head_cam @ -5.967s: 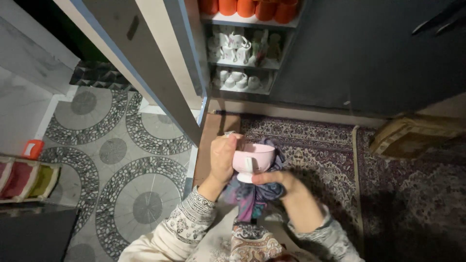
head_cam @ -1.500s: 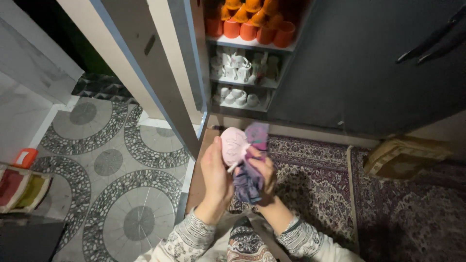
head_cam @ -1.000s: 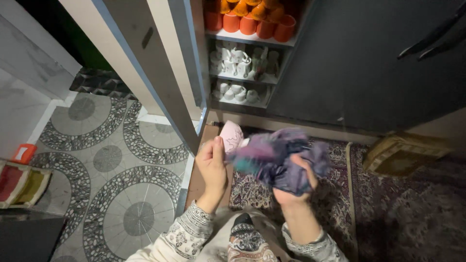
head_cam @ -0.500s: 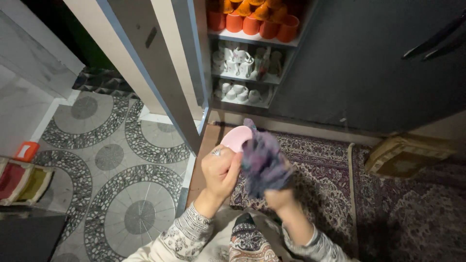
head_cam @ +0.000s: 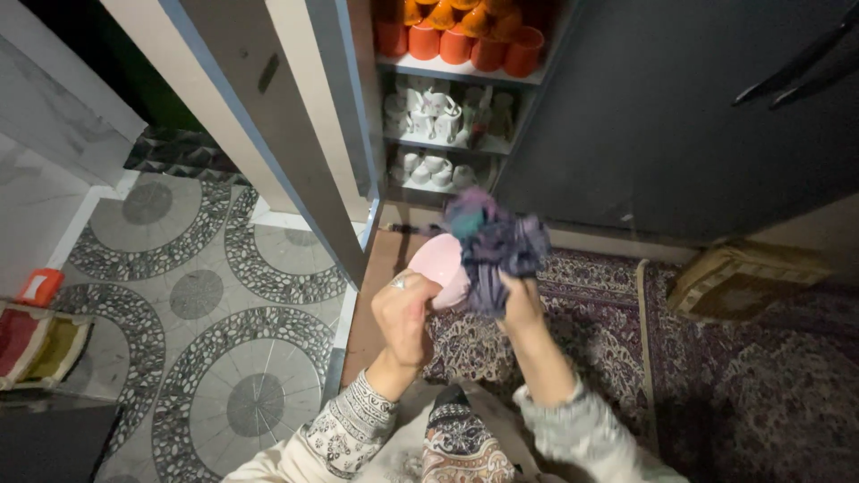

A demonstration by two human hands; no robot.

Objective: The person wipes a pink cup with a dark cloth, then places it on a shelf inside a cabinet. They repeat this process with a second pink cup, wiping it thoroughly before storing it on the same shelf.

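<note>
A pink cup is held up in the air in front of the open cupboard, its round body tipped toward the left hand, whose fingers are wrapped around its underside and hold it firmly. Pressed against the cup's right side is a bunched purple and teal cloth, which the right hand grasps from below, fingers closed into the folds. Beyond the cup, the cupboard shelves hold orange cups on the upper level and white cups on the two levels under them. To the cup's left stands the cupboard's open door, and past it a floor of grey pebble circles. Below and right of the cup lies a dark patterned rug, with a woven basket at its far edge.
</note>
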